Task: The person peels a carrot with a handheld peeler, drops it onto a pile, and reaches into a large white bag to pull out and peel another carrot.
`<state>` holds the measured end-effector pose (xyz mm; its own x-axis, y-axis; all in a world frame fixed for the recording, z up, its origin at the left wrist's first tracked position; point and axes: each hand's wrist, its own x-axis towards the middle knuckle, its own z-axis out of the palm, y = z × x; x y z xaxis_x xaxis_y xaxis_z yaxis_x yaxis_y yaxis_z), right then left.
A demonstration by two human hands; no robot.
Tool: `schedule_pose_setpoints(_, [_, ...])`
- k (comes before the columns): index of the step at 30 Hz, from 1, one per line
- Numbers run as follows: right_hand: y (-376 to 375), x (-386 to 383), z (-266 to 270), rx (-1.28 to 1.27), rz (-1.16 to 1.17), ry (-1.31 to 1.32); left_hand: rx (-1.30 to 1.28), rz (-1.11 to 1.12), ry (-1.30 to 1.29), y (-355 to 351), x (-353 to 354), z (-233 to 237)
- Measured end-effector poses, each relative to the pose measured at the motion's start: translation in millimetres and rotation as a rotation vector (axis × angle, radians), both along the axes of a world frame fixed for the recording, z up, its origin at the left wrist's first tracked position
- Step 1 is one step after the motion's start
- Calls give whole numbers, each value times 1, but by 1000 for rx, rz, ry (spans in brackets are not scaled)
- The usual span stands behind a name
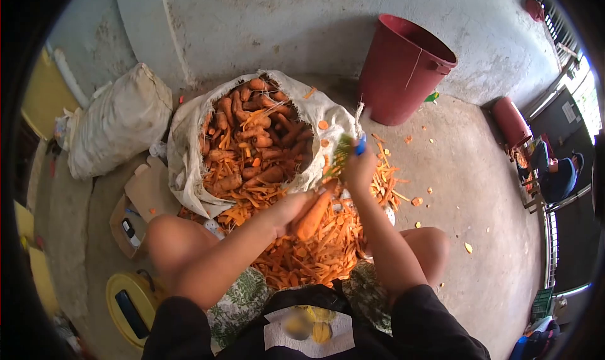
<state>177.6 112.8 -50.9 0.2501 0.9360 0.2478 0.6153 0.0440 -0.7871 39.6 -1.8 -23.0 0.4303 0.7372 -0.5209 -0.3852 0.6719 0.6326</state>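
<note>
My left hand (291,207) grips an orange carrot (313,216), held slanted above a heap of carrot peelings (324,249) between my knees. My right hand (357,168) is raised just beyond the carrot's tip and holds a peeler with a blue handle (360,146). Right in front of me an open white sack (189,171) is full of unpeeled carrots (255,142) with peelings on top.
A dark red bucket (403,67) stands against the wall at the back right. A tied white sack (116,120) lies at the left. A cardboard piece (148,190) and a yellow lid (123,300) are by my left knee. Another person (554,171) sits far right.
</note>
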Motion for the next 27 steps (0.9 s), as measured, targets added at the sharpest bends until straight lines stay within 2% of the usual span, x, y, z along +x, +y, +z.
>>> schedule_pose_setpoints(1, [7, 15, 19, -79, -76, 111, 29, -71, -68, -3, -2, -1])
schedule_pose_setpoints(2, [42, 46, -22, 27, -156, 173, 32, -70, -66, -5, -1, 4])
schedule_pose_setpoints(3, [50, 57, -22, 28, -230, 328, 6, -63, -96, -8, -1, 11])
schedule_pose_setpoints(6, [43, 50, 0, 82, -95, 664, -44, -48, -233, -6, -10, 14])
schedule_pose_setpoints(8, [12, 24, 26, -74, 40, 571, -11, 86, -139, -2, -11, 9])
schedule_pose_setpoints(9, [-10, 6, 40, -71, 105, 558, -32, 176, -175, 1, -10, -1])
schedule_pose_setpoints(12, [-64, -31, 60, -150, 274, 498, -36, 234, -233, 9, -6, -18])
schedule_pose_setpoints(14, [-74, -38, 46, 6, 321, 173, -50, 219, -222, 4, -5, -14])
schedule_pose_setpoints(16, [-63, -34, 38, 23, 303, 136, -72, 197, -199, -4, -3, -9])
schedule_pose_setpoints(17, [-48, -26, 32, 12, 202, 143, 107, 67, -193, -4, -4, -21])
schedule_pose_setpoints(18, [-34, -16, 28, 0, 101, 153, 107, 66, -191, -7, -1, -13])
schedule_pose_setpoints(20, [-4, 12, 31, 2, -42, 251, 14, -1, -23, -16, 6, 11])
schedule_pose_setpoints(22, [38, 50, -14, 128, -229, 265, 67, -59, -122, -14, 5, 8])
schedule_pose_setpoints(23, [39, 55, -10, 127, -231, 268, 57, -46, -101, -14, 5, 14])
schedule_pose_setpoints(25, [32, 58, 11, 52, -201, 492, 45, -31, -80, -12, 3, 16])
schedule_pose_setpoints(26, [24, 51, 20, 50, -198, 490, -10, 0, -93, -9, 0, 11])
schedule_pose_setpoints(27, [11, 37, 30, 33, -79, 497, -64, 31, -105, -7, -2, 4])
